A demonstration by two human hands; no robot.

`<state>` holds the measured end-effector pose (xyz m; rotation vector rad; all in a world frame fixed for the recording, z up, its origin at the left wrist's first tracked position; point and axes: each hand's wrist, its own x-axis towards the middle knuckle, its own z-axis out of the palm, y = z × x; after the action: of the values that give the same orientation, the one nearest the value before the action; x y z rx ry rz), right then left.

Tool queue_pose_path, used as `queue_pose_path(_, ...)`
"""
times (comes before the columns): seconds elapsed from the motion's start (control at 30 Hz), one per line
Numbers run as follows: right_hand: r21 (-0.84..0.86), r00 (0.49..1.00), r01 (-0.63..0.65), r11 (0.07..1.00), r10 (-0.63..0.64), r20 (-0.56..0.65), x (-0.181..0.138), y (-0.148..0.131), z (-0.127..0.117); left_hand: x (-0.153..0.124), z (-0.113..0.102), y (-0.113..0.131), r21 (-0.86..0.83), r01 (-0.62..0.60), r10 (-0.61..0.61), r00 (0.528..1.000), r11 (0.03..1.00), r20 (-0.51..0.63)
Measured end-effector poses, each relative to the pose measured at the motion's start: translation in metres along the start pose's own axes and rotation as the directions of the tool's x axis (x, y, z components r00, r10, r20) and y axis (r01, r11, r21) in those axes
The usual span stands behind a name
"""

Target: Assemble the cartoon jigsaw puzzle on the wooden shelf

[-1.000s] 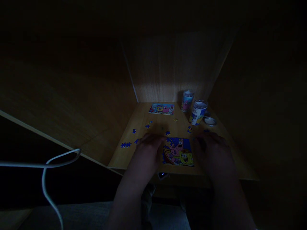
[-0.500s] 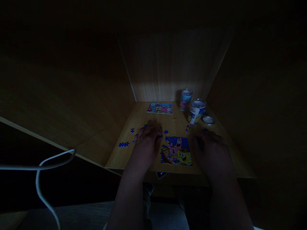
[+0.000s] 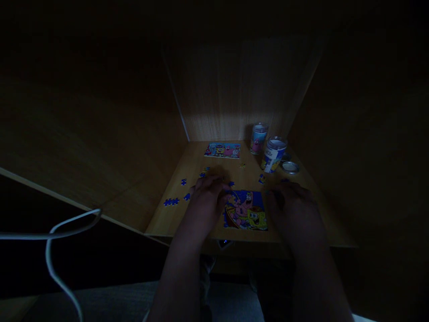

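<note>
A partly built cartoon jigsaw [image 3: 246, 211] lies near the front edge of a small wooden desk [image 3: 167, 223]. My left hand [image 3: 208, 197] rests at the jigsaw's upper left corner, fingers curled down on the wood among loose blue pieces [image 3: 171, 202]. My right hand [image 3: 293, 208] lies just right of the jigsaw, fingers bent toward its edge. The light is very dim, so what either hand grips is hidden.
A finished picture card [image 3: 223, 150] lies at the desk's back. Two printed cans [image 3: 274, 154] and a round lid [image 3: 289, 167] stand at the back right. Wooden panels wall the desk on three sides. A white cable [image 3: 53, 232] hangs at the left.
My left hand moved forward past the jigsaw's top left, then drew slightly right toward its corner. My right hand stayed nearly still beside the jigsaw.
</note>
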<state>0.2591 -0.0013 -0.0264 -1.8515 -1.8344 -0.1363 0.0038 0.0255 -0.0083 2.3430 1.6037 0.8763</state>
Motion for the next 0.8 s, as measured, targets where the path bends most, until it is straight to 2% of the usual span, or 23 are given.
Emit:
queue_pose_path(0.2,0.0,1.0,-0.007,1.0,0.007,0.01,0.0007,-0.0006,-0.001,0.0015,0.0005,0.0007,0.014,0.003,-0.003,1.0,1.0,0.014)
queue_pose_path(0.4,0.016,1.0,-0.01,1.0,0.01,0.01,0.0002,-0.0036,-0.0035,0.0,-0.0031,-0.0017,-0.027,-0.015,0.013,0.998,1.0,-0.054)
queue_pose_path(0.8,0.019,1.0,-0.008,1.0,0.007,0.007,0.001,-0.0019,-0.0022,-0.0018,-0.0051,0.0016,0.037,-0.002,0.001,1.0,0.999,0.022)
